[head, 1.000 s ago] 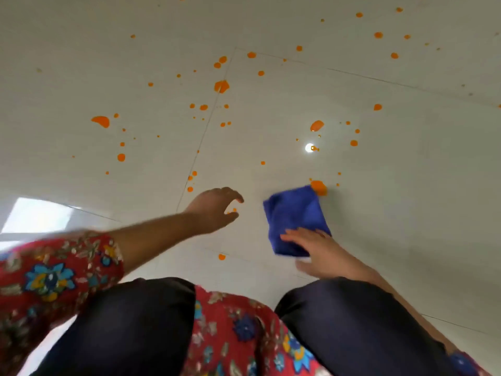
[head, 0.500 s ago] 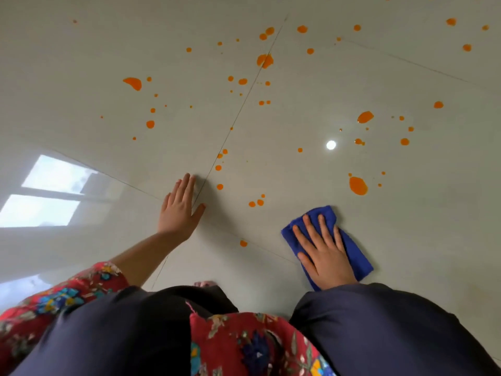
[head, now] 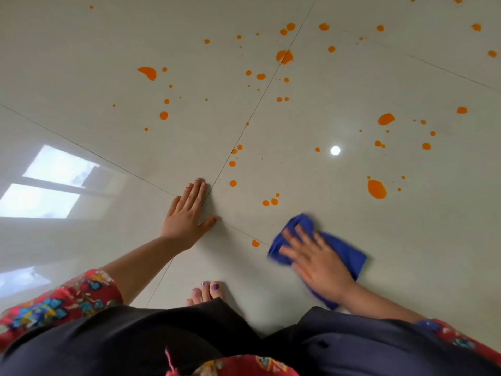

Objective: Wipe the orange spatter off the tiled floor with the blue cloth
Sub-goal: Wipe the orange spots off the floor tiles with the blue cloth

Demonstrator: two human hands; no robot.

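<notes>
Your right hand [head: 315, 263] presses flat, fingers spread, on the blue cloth [head: 343, 252] (blurred) on the tiled floor [head: 352, 85] just right of a small orange drop [head: 255, 243], while your left hand [head: 187, 215] lies open-palmed on a grout line, orange spatter [head: 376, 189] beyond.

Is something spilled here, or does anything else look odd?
Yes. Orange spatter dots the glossy tiled floor, from big blobs to tiny specks, mostly ahead of the person. The right hand presses a blue cloth down; the left hand lies flat. Nothing looks broken.
</notes>
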